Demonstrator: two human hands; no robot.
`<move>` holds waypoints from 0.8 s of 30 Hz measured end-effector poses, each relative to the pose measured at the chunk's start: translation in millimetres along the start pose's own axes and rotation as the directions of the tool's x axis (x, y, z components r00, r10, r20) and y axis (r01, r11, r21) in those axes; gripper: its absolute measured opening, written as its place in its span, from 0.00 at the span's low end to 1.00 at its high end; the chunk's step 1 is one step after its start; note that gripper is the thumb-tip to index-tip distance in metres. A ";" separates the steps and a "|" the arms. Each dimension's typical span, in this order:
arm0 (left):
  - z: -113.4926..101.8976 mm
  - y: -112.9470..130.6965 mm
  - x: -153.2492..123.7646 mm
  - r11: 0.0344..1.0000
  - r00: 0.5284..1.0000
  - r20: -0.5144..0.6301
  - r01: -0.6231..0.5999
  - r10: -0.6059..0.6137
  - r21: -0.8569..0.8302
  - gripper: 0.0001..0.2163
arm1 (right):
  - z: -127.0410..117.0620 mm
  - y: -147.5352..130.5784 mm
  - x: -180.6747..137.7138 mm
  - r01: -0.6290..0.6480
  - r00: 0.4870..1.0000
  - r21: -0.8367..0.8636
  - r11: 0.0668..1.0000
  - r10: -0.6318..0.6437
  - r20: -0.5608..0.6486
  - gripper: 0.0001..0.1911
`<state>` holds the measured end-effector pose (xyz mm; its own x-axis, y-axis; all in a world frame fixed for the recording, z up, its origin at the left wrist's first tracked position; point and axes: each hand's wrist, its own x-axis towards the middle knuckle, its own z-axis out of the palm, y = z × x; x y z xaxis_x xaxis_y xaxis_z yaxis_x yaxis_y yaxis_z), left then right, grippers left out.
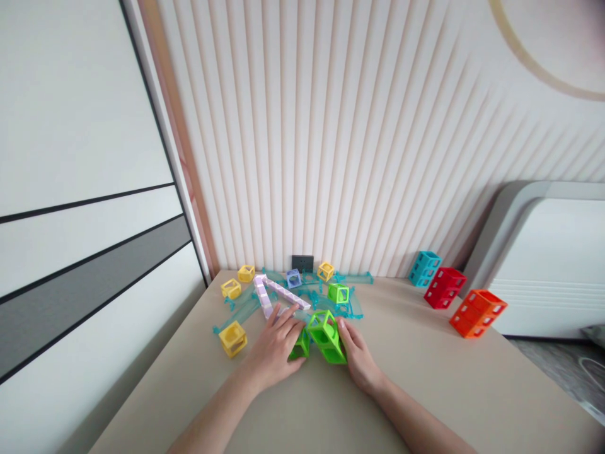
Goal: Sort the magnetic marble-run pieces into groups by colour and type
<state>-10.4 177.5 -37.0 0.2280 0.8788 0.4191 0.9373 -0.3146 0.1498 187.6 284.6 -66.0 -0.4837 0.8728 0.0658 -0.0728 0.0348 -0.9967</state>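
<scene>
My left hand has its fingers curled over a green open-sided cube block at the front middle of the table. Just to the right, my right hand grips a tilted green stack of cube blocks by its right side. The two green pieces are side by side; whether they touch I cannot tell. Beyond the hands lies another green cube. A pale lilac striped V-shaped piece rests past my left fingertips, on and beside translucent teal track-like pieces.
Yellow cubes lie to the left, another yellow cube and a blue-violet cube near the wall. On the right stand a teal stack, a red stack and an orange stack. A ribbed wall bounds the table's back.
</scene>
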 end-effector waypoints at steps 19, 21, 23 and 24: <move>-1.1 8.1 2.0 0.998 0.995 -0.083 -0.057 0.055 -0.022 0.26 | -4.0 13.7 9.4 -0.067 0.997 0.092 0.994 0.070 -0.029 0.28; 0.2 8.9 1.0 0.998 0.996 -0.080 -0.053 0.051 -0.020 0.27 | -4.3 12.8 9.2 -0.066 0.997 0.083 0.994 0.068 -0.025 0.29; 2.3 9.3 -0.5 0.999 0.996 -0.075 -0.050 0.049 -0.014 0.27 | -4.6 11.9 8.7 -0.062 0.998 0.069 0.996 0.064 -0.028 0.29; 3.4 9.5 -1.3 0.999 0.996 -0.072 -0.050 0.049 -0.014 0.28 | -4.9 11.8 8.5 -0.062 0.998 0.062 0.996 0.064 -0.030 0.29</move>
<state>-0.9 174.6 -39.1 0.2538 0.8343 0.4894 0.9210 -0.3630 0.1413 186.9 294.9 -77.4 -0.4609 0.8875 0.0009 -0.0969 -0.0494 -0.9941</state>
